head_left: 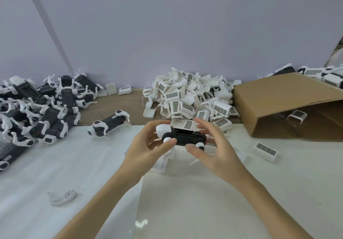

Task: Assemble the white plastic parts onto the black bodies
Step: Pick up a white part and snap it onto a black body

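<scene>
A big brown cardboard box (pixel 289 97) lies on its side at the right of the white table (pixel 185 192). Beside it, at the far middle, is a heap of white plastic parts with grilles (pixel 193 97). At the far left is a pile of black bodies with white legs (pixel 37 112). Above the table middle, the left hand (pixel 148 149) grips the small black body (pixel 183 137) at its white end. The right hand (pixel 209 148) has its fingers spread, thumb touching the body's right end. A loose white leg piece (pixel 62 197) lies near left.
</scene>
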`<state>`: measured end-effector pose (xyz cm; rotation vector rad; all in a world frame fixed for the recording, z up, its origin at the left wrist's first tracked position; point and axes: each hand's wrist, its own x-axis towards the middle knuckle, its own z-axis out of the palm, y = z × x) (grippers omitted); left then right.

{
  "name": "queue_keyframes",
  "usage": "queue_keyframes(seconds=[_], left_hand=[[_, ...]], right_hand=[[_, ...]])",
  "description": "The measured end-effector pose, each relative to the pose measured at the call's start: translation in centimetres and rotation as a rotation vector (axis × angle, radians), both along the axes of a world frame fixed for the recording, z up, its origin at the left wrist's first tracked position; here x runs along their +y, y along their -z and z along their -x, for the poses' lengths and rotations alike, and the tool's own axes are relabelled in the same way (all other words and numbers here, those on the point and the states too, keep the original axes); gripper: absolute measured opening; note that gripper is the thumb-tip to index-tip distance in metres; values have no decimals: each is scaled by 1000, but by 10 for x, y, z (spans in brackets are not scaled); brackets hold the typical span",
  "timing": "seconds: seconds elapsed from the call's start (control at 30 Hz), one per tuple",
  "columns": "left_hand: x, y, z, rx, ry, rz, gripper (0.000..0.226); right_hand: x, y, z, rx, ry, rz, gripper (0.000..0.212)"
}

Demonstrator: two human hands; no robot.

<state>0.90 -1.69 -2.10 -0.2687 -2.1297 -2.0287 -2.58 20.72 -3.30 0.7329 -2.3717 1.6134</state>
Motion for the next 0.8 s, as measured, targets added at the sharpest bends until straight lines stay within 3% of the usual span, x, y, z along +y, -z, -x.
queue_keyframes(seconds=[0.07, 0.13, 0.27, 0.37, 0.47, 0.57, 0.63, 0.73, 0.8], left_hand=[[-8, -1, 2, 57, 56, -3, 52], [-20, 0, 6, 129, 104, 106, 65], [-35, 10, 12, 358, -40, 786, 82], [-32, 17, 12, 536, -132, 917, 73], [-26, 15, 12, 622, -186, 895, 68], [-27, 10, 10, 532, -147, 826, 68], [-24, 9, 6, 348, -74, 607, 58], [-9, 6, 2, 4, 54, 93, 44], [0, 6, 1, -106, 62, -24, 38]], right_hand=[[5, -4, 2, -132, -51, 0, 76], [10, -5, 5, -90, -39, -35, 74], [8, 0, 3, 192, 41, -204, 74], [3, 6, 3, 311, 76, -243, 74], [7, 2, 4, 330, 91, -218, 74], [16, -5, 5, 220, 51, -159, 72], [16, -10, 4, -17, -27, -9, 64], [7, -8, 3, -280, -73, 190, 52], [2, -5, 3, -388, -97, 241, 45]])
